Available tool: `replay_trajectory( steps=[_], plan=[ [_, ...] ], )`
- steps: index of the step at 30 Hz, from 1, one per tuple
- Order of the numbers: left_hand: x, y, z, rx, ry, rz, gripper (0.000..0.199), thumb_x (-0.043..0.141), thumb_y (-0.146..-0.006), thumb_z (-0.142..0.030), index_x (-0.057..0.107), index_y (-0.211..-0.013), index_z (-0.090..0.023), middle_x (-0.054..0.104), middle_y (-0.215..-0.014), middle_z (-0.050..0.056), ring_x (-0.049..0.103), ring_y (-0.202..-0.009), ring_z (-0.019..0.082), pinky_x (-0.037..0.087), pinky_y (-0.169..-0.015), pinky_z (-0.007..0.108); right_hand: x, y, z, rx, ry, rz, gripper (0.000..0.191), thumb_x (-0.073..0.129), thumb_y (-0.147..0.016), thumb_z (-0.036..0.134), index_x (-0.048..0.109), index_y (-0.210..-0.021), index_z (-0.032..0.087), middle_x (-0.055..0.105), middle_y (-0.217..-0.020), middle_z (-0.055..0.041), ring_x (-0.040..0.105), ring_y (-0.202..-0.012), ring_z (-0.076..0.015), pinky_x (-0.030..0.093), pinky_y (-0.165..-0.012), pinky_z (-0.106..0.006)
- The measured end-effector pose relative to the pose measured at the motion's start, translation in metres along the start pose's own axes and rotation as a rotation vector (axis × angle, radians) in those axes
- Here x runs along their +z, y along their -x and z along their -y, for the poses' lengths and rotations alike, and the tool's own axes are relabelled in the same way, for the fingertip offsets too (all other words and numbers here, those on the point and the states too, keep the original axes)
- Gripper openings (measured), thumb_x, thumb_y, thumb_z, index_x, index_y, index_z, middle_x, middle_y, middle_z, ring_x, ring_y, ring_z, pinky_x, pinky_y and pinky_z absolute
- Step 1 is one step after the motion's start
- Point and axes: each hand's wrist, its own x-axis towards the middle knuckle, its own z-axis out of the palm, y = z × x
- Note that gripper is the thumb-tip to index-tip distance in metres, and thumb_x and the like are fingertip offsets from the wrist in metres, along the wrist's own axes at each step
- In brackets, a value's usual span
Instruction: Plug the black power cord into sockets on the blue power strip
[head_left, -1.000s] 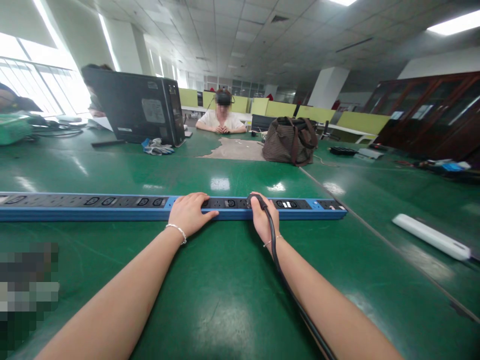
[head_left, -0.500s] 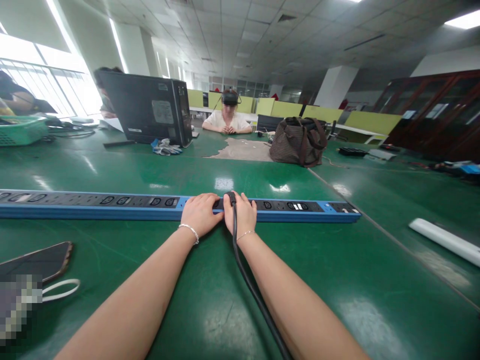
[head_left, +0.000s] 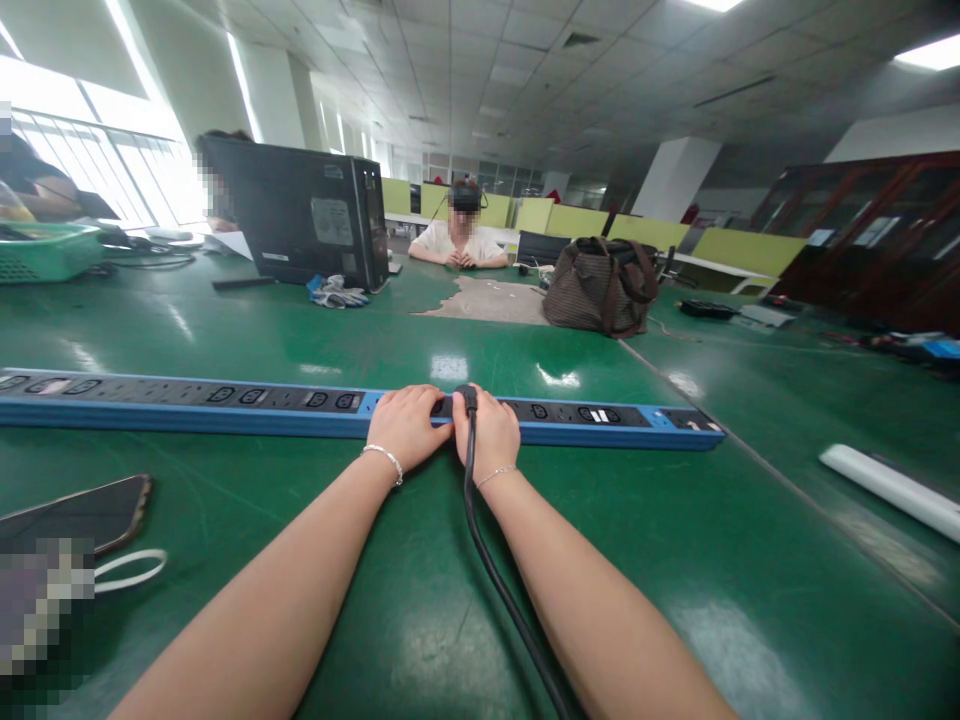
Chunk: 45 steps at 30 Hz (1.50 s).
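A long blue power strip point(head_left: 600, 434) with black sockets lies across the green table point(head_left: 360, 520). My left hand point(head_left: 406, 424) is wrapped over the strip near the middle, its thumb pointing at my other hand. Just right of it, my right hand point(head_left: 487, 432) is closed around a black plug point(head_left: 466, 394) at the strip's top face. From the plug a thick black cable point(head_left: 487, 560) runs down between my forearms and out at the bottom. The plug's pins are hidden, so how deep it sits cannot be seen.
A phone point(head_left: 75, 512) and a blurred item with a white loop lie at left. Farther back are a green basket point(head_left: 52, 256), a black computer case point(head_left: 300, 215), gloves point(head_left: 336, 292) and a brown bag point(head_left: 596, 290). A white bar point(head_left: 892, 490) lies at right. A person sits opposite.
The fingers of my right hand, which were spread a little, are now closer together around the plug. The view has shifted slightly.
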Motion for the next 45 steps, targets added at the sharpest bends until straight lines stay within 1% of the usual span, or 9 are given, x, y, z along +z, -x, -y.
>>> replay_trajectory(
  steps=[5,11,14,17,21,25,35,39,45],
  plan=[
    [0.001,0.000,0.001,0.004,-0.006,0.007,0.043,0.053,-0.076,-0.051,0.059,-0.109,-0.024,0.063,-0.117,0.005,0.053,-0.112,0.024,0.036,-0.097,0.039,-0.002,-0.005,-0.007,0.036,-0.052,0.012,0.040,0.034,-0.093,0.040,0.066,-0.103,0.018,0.069,-0.103,-0.0096,0.059,-0.105,-0.0211,0.036,-0.095,-0.033],
    [0.003,0.000,0.003,0.026,-0.017,-0.012,0.047,0.055,-0.076,-0.056,0.059,-0.108,-0.023,0.063,-0.117,0.005,0.054,-0.112,0.024,0.036,-0.096,0.039,-0.007,-0.010,-0.009,0.086,-0.048,0.085,0.039,0.035,-0.093,0.041,0.070,-0.095,0.024,0.070,-0.099,-0.0057,0.055,-0.112,-0.0235,0.034,-0.098,-0.036],
    [0.002,0.000,0.003,0.030,-0.017,-0.015,0.047,0.055,-0.075,-0.056,0.058,-0.108,-0.022,0.064,-0.116,0.005,0.054,-0.111,0.024,0.037,-0.096,0.039,-0.008,-0.010,-0.009,0.091,-0.041,0.100,0.041,0.033,-0.093,0.041,0.070,-0.096,0.023,0.070,-0.099,-0.0060,0.055,-0.113,-0.0235,0.034,-0.097,-0.036],
    [0.002,0.000,0.002,0.032,-0.017,-0.020,0.046,0.055,-0.076,-0.054,0.058,-0.108,-0.022,0.064,-0.116,0.006,0.055,-0.110,0.024,0.037,-0.096,0.039,-0.007,-0.007,-0.007,0.061,-0.016,0.063,0.041,0.033,-0.093,0.041,0.068,-0.104,0.022,0.070,-0.102,-0.0071,0.055,-0.112,-0.0239,0.035,-0.097,-0.036],
    [0.002,0.000,0.000,0.021,-0.020,-0.037,0.034,0.049,-0.080,-0.043,0.060,-0.105,-0.022,0.065,-0.112,0.005,0.056,-0.108,0.023,0.038,-0.094,0.038,-0.005,-0.001,-0.001,-0.041,0.071,0.011,0.044,0.037,-0.092,0.042,0.061,-0.118,0.016,0.067,-0.111,-0.0110,0.055,-0.111,-0.0266,0.034,-0.097,-0.040],
    [0.001,0.001,-0.001,0.018,-0.021,-0.052,0.030,0.045,-0.082,-0.038,0.060,-0.102,-0.022,0.066,-0.110,0.005,0.056,-0.107,0.023,0.038,-0.093,0.037,-0.003,0.001,0.003,-0.121,0.154,0.002,0.044,0.038,-0.092,0.039,0.059,-0.120,0.013,0.065,-0.116,-0.0117,0.052,-0.115,-0.0292,0.028,-0.101,-0.046],
    [0.002,0.000,-0.001,0.023,-0.034,-0.062,0.030,0.046,-0.082,-0.040,0.061,-0.101,-0.023,0.067,-0.110,0.003,0.057,-0.106,0.022,0.039,-0.091,0.037,0.005,-0.001,0.001,-0.084,0.217,-0.013,0.045,0.035,-0.093,0.038,0.062,-0.113,0.009,0.069,-0.103,-0.0142,0.057,-0.107,-0.0274,0.028,-0.100,-0.044],
    [0.003,0.000,-0.001,0.028,-0.032,-0.076,0.031,0.047,-0.082,-0.041,0.061,-0.102,-0.022,0.067,-0.109,0.003,0.058,-0.105,0.022,0.039,-0.091,0.037,0.004,0.001,-0.003,-0.084,0.188,-0.013,0.043,0.037,-0.092,0.039,0.064,-0.112,0.012,0.067,-0.112,-0.0112,0.051,-0.116,-0.0294,0.029,-0.100,-0.044],
    [0.003,0.001,0.000,0.026,-0.024,-0.059,0.033,0.046,-0.082,-0.041,0.061,-0.105,-0.022,0.066,-0.112,0.004,0.057,-0.108,0.023,0.039,-0.092,0.038,0.003,0.006,-0.003,-0.093,0.152,0.004,0.047,0.036,-0.092,0.040,0.059,-0.121,0.011,0.062,-0.121,-0.0105,0.042,-0.124,-0.0309,0.026,-0.103,-0.047]
  ],
)
